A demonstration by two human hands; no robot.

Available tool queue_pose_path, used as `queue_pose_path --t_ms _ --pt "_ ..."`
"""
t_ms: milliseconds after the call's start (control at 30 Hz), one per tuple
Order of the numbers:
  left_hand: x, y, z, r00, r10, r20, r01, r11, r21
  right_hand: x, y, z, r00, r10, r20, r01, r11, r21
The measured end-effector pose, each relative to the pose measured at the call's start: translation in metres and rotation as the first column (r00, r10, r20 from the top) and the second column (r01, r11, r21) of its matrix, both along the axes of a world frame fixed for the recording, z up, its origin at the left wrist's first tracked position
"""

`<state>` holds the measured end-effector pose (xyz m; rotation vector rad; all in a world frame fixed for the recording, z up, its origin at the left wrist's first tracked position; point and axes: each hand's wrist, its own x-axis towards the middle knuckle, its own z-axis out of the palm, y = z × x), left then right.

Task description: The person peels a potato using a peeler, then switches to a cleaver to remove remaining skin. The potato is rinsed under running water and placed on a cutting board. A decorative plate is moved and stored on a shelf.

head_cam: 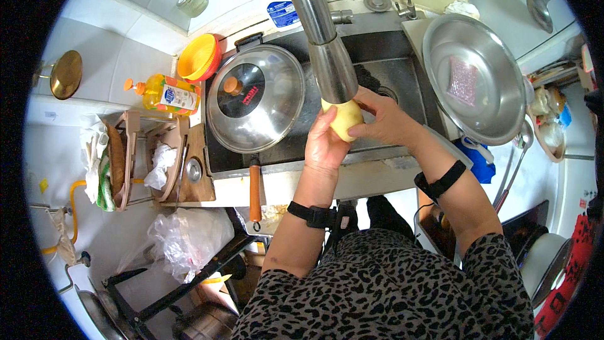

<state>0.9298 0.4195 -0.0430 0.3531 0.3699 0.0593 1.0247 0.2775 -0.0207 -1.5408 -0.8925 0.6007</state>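
A peeled yellow potato (347,120) is held between both hands over the dark sink (396,68), just below the end of the metal faucet (332,71). My left hand (325,144) cups the potato from the left and below, its thumb on the near left side. My right hand (384,118) grips it from the right, with fingers behind it and the thumb at its lower right. The faucet hides the potato's far edge. Whether water is running cannot be told. Left of the hands, a pan with a domed metal lid (283,118) rests over the sink.
At the right stands a large steel basin (495,118) holding a pink scrubbing pad (462,80). Yellow and red plastic baskets (198,59), a dish soap bottle (172,94) and a spray bottle (281,7) stand along the back and left. The pan's wooden handle (255,191) juts over the counter's front edge.
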Motion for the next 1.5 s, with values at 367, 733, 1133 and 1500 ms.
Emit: queue_pose_path --t_ms 367,733,1133,1500 --pt "0.01 0.003 0.006 0.992 -0.049 -0.115 0.051 0.999 0.013 0.015 0.017 0.014 0.869 -0.495 0.014 0.493 0.862 -0.115" --pt "0.001 -0.01 0.022 0.986 -0.061 -0.158 0.087 0.982 0.166 0.162 0.086 0.004 0.825 -0.452 0.338 0.56 0.731 -0.389" --pt "0.007 -0.007 0.017 0.955 0.178 -0.236 0.03 0.737 0.676 0.126 0.07 0.018 0.752 -0.554 0.358 0.61 0.791 -0.057" --pt "0.006 -0.007 -0.001 0.967 0.223 -0.121 0.143 -0.085 0.986 -0.098 -0.053 -0.01 0.62 -0.444 0.647 0.666 0.733 -0.135"
